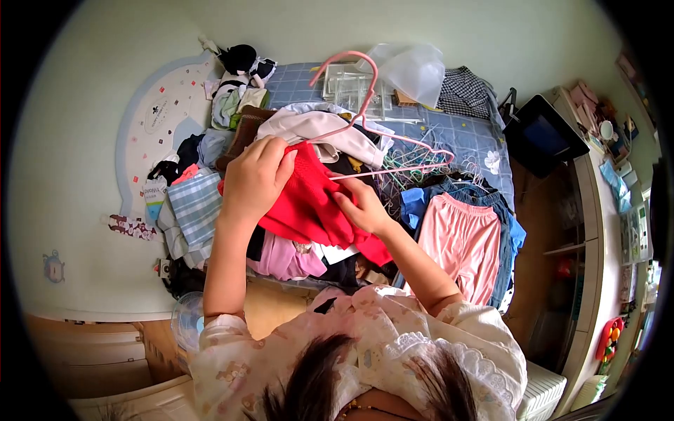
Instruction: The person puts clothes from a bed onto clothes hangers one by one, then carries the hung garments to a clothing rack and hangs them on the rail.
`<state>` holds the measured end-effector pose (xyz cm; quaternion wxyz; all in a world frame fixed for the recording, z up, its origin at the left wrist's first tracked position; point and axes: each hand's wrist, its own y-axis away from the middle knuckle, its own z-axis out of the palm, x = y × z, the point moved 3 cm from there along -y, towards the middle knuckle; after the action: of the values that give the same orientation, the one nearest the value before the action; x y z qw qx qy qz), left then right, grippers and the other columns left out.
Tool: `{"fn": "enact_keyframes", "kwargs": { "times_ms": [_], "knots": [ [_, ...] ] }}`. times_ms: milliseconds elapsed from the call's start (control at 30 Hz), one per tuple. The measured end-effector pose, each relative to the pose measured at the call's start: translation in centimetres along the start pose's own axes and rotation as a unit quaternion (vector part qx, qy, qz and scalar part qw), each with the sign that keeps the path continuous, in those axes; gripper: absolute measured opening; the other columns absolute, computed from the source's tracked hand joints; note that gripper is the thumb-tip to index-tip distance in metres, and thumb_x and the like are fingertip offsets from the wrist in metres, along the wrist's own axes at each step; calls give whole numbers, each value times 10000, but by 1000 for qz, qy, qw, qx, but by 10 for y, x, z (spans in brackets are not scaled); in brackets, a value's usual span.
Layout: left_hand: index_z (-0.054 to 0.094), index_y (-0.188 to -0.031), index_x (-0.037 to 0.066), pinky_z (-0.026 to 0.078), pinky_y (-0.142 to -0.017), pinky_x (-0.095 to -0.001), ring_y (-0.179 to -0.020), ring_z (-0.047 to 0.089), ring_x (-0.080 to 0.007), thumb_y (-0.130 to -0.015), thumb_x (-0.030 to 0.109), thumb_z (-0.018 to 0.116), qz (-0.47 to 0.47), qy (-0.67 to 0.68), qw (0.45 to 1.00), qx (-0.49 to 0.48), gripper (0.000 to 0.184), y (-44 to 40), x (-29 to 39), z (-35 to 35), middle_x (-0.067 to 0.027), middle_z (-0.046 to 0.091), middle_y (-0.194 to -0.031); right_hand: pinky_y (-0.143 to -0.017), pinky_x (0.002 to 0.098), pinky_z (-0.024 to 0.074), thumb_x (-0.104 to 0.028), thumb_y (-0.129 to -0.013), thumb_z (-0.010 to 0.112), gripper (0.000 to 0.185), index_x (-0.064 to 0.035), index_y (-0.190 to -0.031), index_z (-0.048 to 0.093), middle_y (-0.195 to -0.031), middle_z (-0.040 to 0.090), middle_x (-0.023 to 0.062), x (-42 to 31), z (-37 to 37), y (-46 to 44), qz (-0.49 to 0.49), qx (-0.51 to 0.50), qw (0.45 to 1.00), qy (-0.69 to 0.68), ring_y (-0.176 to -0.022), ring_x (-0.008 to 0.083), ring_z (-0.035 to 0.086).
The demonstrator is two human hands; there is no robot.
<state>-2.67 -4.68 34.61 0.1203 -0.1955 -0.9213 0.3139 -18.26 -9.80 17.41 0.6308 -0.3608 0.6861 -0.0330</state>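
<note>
Left hand (pixel 258 175): gripped the red garment (pixel 307 203)
Right hand (pixel 363 205): pinched its cloth
Pink hanger (pixel 366 105): seemed half inserted, one end bare
Clothes pile (pixel 286 257): lay unhung

Red garment (pixel 298 203), pink hanger (pixel 366 105), blue-and-white checked cloth (pixel 194 202)

Person wears a cream top (pixel 235 365) printed with small pinkish-brown figures, too blurred to identify. White scalloped lace trim (pixel 484 372) runs across the right front. Sleeves (pixel 223 331) are loose, ending near the elbows. Left hand (pixel 256 175) and right hand (pixel 361 207) bare. Dark hair (pixel 312 375) hangs in two locks; a dark necklace (pixel 359 408) carries yellowish beads.
</note>
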Motion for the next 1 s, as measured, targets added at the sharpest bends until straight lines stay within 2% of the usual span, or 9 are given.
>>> {"fn": "enact_keyframes", "kwargs": {
  "times_ms": [67,133,333,500,667,800,867,900,1000],
  "knots": [
    [510,-846,20,463,-616,-416,-737,574,-349,-875,135,583,-16,-31,999,17,139,9,-3,-11,-135,572,-803,-979,445,349,-290,-872,563,341,-8,-1061,594,-983,634,186,7,-3,9,-36,-72,961,263,-997,345,576],
    [521,-856,26,468,-613,-416,-741,585,-339,-870,147,593,-39,-51,997,33,141,21,-10,-30,-126,582,-810,-972,472,327,-356,-850,600,317,-42,-895,595,-873,626,148,23,-15,25,-39,-58,930,361,-923,311,588],
    [521,-838,30,469,-596,-398,-718,582,-319,-856,124,597,24,-103,994,33,123,70,-34,-73,-113,569,-790,-904,446,387,-135,-740,674,146,-90,-846,584,-794,590,47,-30,-80,52,-189,-9,893,408,-823,234,593],
    [517,-842,40,477,-607,-389,-730,590,-303,-851,135,604,55,-146,986,52,130,111,-40,-101,-104,573,-807,-614,340,445,-51,-646,660,157,-59,-768,562,-690,538,59,-130,-89,52,-309,-30,853,420,-663,236,561],
    [506,-854,39,483,-612,-403,-730,591,-329,-873,138,588,46,-95,992,76,129,131,-18,-116,-123,588,-828,-621,386,451,-43,-637,648,192,-17,-804,558,-715,541,109,-235,-60,25,-309,-55,858,407,-669,320,544],
    [482,-821,10,423,-552,-410,-633,545,-364,-917,136,543,-55,11,988,143,171,141,-13,-140,-169,528,-694,-864,382,485,-32,-739,644,332,-24,-1068,603,-1056,604,139,-313,-24,25,-296,-111,896,313,-988,305,590],
    [466,-796,-11,377,-505,-397,-557,491,-359,-937,133,521,-84,46,980,174,210,148,-13,-157,-188,488,-634,-975,369,442,-50,-773,659,507,-73,-1264,534,-1245,550,132,-333,-32,35,-245,-31,902,355,-1160,285,530],
    [472,-801,-12,374,-499,-389,-550,478,-353,-938,135,520,-81,60,978,181,206,151,-12,-164,-187,496,-642,-969,354,452,-87,-790,676,585,-98,-1338,472,-1275,538,132,-333,-39,39,-219,-17,870,441,-1165,290,533],
    [503,-835,-10,399,-517,-392,-567,501,-355,-938,142,519,-57,77,978,187,184,156,-2,-179,-188,528,-678,-785,335,501,-152,-885,609,277,-35,-1136,594,-986,649,164,-325,-47,61,-61,-31,915,398,-864,294,631]
  ]
}}
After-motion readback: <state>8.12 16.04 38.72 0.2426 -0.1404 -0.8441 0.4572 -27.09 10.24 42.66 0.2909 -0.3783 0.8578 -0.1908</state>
